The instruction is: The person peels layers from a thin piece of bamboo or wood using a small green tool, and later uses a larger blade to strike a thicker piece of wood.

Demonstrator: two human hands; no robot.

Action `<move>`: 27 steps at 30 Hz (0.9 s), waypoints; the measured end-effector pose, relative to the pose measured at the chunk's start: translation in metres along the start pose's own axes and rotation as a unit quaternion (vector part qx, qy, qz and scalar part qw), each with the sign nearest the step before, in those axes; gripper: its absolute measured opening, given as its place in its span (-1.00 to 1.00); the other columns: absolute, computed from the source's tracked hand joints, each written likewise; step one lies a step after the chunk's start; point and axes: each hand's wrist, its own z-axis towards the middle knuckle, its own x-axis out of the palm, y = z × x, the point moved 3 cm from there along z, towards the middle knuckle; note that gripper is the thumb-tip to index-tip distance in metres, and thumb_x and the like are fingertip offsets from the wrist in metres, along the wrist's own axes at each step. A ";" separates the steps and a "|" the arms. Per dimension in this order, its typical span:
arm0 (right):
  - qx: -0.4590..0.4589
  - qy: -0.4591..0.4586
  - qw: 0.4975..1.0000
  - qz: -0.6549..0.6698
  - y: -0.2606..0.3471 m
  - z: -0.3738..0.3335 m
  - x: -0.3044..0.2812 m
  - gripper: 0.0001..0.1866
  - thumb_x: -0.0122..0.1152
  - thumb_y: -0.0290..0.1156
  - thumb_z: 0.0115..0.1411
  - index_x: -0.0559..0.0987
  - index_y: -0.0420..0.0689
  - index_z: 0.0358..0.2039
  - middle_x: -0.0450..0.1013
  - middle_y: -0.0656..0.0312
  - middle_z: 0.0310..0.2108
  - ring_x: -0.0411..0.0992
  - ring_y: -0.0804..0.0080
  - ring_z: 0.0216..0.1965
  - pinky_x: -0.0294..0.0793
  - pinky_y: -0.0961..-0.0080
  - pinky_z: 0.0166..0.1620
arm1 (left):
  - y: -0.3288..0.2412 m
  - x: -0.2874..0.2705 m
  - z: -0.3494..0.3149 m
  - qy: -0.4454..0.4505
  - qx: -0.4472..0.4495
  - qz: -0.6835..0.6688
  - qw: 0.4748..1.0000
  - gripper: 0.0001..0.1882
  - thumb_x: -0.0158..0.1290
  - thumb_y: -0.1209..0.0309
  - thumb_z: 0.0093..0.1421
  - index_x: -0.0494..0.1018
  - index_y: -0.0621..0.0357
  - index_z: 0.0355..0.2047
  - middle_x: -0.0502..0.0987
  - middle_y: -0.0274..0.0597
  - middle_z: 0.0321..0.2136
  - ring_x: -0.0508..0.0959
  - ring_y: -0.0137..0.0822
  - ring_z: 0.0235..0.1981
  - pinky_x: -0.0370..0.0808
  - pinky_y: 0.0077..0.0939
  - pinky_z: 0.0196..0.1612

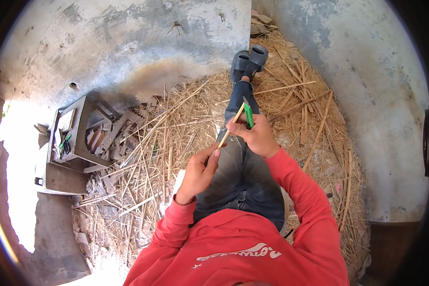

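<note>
Over my outstretched legs, my left hand (201,172) is closed round the lower end of a thin, pale wooden stick (237,114). The stick slants up and to the right. My right hand (261,138) grips a green utility knife (249,116), its dark blade pointing up and lying close to the stick's upper end. The thumb and forefinger of that same hand also press against the middle of the stick. Whether the blade touches the wood I cannot tell.
Split sticks and shavings (143,164) cover the floor on both sides of my legs. At the left stands a worn wooden frame (83,155) with a small green and black item (65,145) on it. Bare walls (128,43) enclose the space; my dark shoes (258,56) are crossed ahead.
</note>
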 end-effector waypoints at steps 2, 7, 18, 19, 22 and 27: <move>0.041 -0.022 0.998 0.030 0.020 0.000 -0.005 -0.70 0.42 -0.22 0.29 0.69 -0.25 -0.30 0.39 0.50 -0.60 0.24 0.77 -0.58 0.17 0.67 -0.51 | 0.001 -0.004 -0.003 0.029 -0.004 -0.005 1.000 -0.61 0.02 0.39 0.48 0.47 0.20 0.25 0.41 -0.40 -0.58 0.37 -0.59 -0.56 0.34 -0.58 -0.47; 0.073 -0.151 0.970 0.177 0.024 0.019 -0.061 -0.70 0.40 -0.15 0.32 0.66 -0.13 -0.39 0.25 0.54 -0.71 0.10 0.76 -0.72 0.01 0.64 -0.63 | 0.039 -0.026 -0.024 0.062 0.003 0.056 0.996 -0.59 0.01 0.41 0.46 0.45 0.20 0.27 0.49 -0.30 -0.59 0.47 -0.56 -0.54 0.42 -0.58 -0.44; 0.143 -0.222 0.959 -0.101 -0.114 -0.046 -0.091 -0.54 0.13 0.01 0.44 0.57 -0.22 -0.20 0.35 0.36 -0.61 0.28 0.64 -0.66 0.23 0.55 -0.60 | 0.164 -0.073 -0.061 -0.031 0.012 0.268 0.963 -0.77 0.19 0.36 0.34 0.66 0.26 -0.12 0.62 0.05 -0.54 0.64 -0.09 -0.55 0.53 -0.31 -0.43; 0.188 -0.188 0.960 -0.089 -0.118 -0.057 -0.086 -0.54 0.10 0.01 0.45 0.57 -0.21 -0.17 0.36 0.34 -0.60 0.31 0.63 -0.63 0.27 0.54 -0.57 | 0.173 -0.078 -0.067 -0.026 0.018 0.290 0.957 -0.78 0.20 0.36 0.33 0.67 0.25 -0.13 0.63 0.07 -0.53 0.64 -0.05 -0.54 0.54 -0.28 -0.43; 0.255 -0.114 0.957 -0.084 -0.134 -0.076 -0.080 -0.54 0.04 -0.01 0.48 0.58 -0.22 -0.16 0.44 0.21 -0.56 0.45 0.43 -0.52 0.43 0.41 -0.43 | 0.181 -0.092 -0.077 -0.040 0.049 0.320 0.945 -0.78 0.21 0.35 0.31 0.67 0.25 -0.16 0.65 0.11 -0.46 0.65 0.00 -0.51 0.54 -0.23 -0.41; 0.140 -0.143 0.921 -0.334 -0.154 -0.072 -0.072 -0.48 0.00 0.00 0.47 0.59 -0.30 -0.19 0.57 -0.16 -0.35 0.55 -0.18 -0.25 0.51 0.06 -0.14 | 0.186 -0.112 -0.094 -0.052 0.021 0.337 0.940 -0.78 0.23 0.37 0.30 0.67 0.28 -0.16 0.67 0.15 -0.39 0.69 0.02 -0.44 0.58 -0.27 -0.37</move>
